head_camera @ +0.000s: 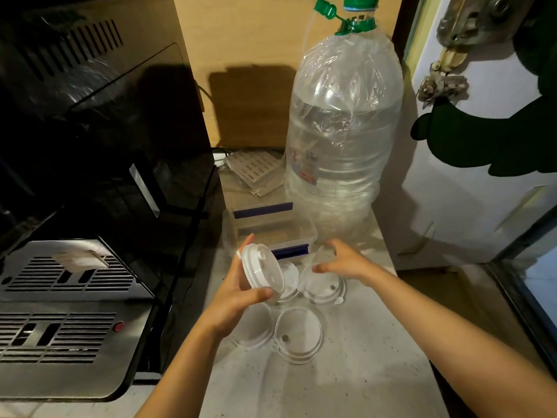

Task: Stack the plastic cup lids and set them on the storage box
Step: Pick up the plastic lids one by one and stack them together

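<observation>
My left hand [241, 292] holds a white plastic cup lid [262, 267] tilted on edge, above the counter. My right hand [343, 262] hovers open, fingers spread, just over a clear lid [324, 286] lying flat; I cannot tell whether it touches it. Another lid [287, 282] lies partly behind the held one. Two more clear lids lie nearer me: one [298, 334] in the middle and one [253, 325] partly under my left wrist. The clear storage box [310, 232] with blue clips stands just beyond the lids.
A large clear water bottle [343, 146] with a green cap stands behind the box at right. A black coffee machine [99, 164] with a metal drip tray [66, 297] fills the left. The pale counter [361, 357] ends at right beside a white fridge door [470, 182].
</observation>
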The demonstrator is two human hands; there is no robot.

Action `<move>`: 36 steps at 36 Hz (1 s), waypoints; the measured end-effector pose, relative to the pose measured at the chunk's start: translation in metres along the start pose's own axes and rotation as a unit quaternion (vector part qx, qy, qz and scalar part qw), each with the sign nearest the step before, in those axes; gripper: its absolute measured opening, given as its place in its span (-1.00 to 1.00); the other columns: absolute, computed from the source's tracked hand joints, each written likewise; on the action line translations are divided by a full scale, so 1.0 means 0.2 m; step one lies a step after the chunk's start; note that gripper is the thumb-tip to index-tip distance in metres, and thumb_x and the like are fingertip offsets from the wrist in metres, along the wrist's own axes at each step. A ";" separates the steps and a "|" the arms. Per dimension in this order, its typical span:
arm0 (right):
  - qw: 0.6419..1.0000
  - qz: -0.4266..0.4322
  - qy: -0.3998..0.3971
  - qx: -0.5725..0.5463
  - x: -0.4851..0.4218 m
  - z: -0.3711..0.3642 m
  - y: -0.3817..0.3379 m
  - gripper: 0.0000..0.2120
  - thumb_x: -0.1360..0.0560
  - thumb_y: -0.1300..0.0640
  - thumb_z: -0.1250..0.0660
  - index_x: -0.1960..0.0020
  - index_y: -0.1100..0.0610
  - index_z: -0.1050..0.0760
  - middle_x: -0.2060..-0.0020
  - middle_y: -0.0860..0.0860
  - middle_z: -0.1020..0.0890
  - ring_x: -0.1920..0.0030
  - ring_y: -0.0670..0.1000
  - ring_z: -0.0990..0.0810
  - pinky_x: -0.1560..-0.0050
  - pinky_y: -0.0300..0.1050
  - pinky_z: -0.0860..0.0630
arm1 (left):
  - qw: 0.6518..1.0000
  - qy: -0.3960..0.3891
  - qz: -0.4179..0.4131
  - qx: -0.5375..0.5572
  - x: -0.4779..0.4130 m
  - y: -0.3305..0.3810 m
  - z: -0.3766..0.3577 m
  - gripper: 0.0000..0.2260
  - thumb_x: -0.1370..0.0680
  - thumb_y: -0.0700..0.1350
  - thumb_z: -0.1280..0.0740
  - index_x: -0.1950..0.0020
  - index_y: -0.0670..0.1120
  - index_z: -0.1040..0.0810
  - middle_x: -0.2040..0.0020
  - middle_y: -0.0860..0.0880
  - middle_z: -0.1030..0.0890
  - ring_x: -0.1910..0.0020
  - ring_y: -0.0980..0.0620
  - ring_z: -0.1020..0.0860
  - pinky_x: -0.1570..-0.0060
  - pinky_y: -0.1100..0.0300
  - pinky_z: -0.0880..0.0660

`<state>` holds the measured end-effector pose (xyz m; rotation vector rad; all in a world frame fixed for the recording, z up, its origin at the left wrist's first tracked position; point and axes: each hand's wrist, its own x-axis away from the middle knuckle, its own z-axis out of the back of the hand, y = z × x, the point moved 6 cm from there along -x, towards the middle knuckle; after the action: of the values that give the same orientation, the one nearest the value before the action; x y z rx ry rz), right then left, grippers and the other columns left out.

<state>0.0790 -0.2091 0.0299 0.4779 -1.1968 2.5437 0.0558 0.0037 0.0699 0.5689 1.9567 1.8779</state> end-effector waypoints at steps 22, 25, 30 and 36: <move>0.957 -0.036 0.007 0.287 -0.07 -0.25 0.05 -0.26 -0.27 -0.08 -0.50 -0.31 0.11 -0.24 -0.32 0.10 -0.29 -0.32 0.16 -0.25 -0.11 0.00 -0.43 | 0.999 -0.015 0.021 0.025 -0.05 -0.06 0.02 -0.25 -0.16 0.01 -0.46 -0.19 0.49 -0.19 -0.22 0.16 -0.33 -0.09 0.18 -0.51 0.14 0.36 -0.54; 0.959 -0.032 0.014 0.282 -0.06 -0.22 0.06 -0.31 -0.27 -0.05 -0.51 -0.27 0.11 -0.27 -0.30 0.09 -0.31 -0.30 0.15 -0.26 -0.04 -0.02 -0.44 | 0.999 -0.017 0.023 0.031 -0.06 -0.05 0.02 -0.26 -0.16 0.02 -0.46 -0.19 0.46 -0.20 -0.22 0.16 -0.34 -0.09 0.16 -0.52 0.13 0.33 -0.55; 0.961 -0.016 0.020 0.277 -0.04 -0.13 0.08 -0.27 -0.27 -0.02 -0.51 -0.32 0.10 -0.24 -0.30 0.08 -0.31 -0.30 0.15 -0.26 -0.05 0.01 -0.44 | 0.998 -0.022 0.034 0.046 -0.07 -0.05 0.01 -0.26 -0.15 0.02 -0.46 -0.20 0.42 -0.20 -0.22 0.14 -0.35 -0.15 0.07 -0.47 0.13 0.32 -0.56; 0.965 0.030 0.027 0.260 0.03 0.01 0.02 -0.19 -0.24 0.00 -0.53 -0.37 0.08 -0.20 -0.31 0.04 -0.31 -0.34 0.13 -0.23 -0.16 0.05 -0.42 | 0.997 -0.034 0.036 0.054 -0.10 -0.06 -0.01 -0.27 -0.16 0.03 -0.46 -0.20 0.42 -0.19 -0.24 0.16 -0.33 -0.17 0.09 -0.44 0.14 0.37 -0.55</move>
<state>0.0729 -0.2118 0.0306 0.4810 -0.5149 2.8942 0.0702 -0.0093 0.0581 0.7337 2.0286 1.7770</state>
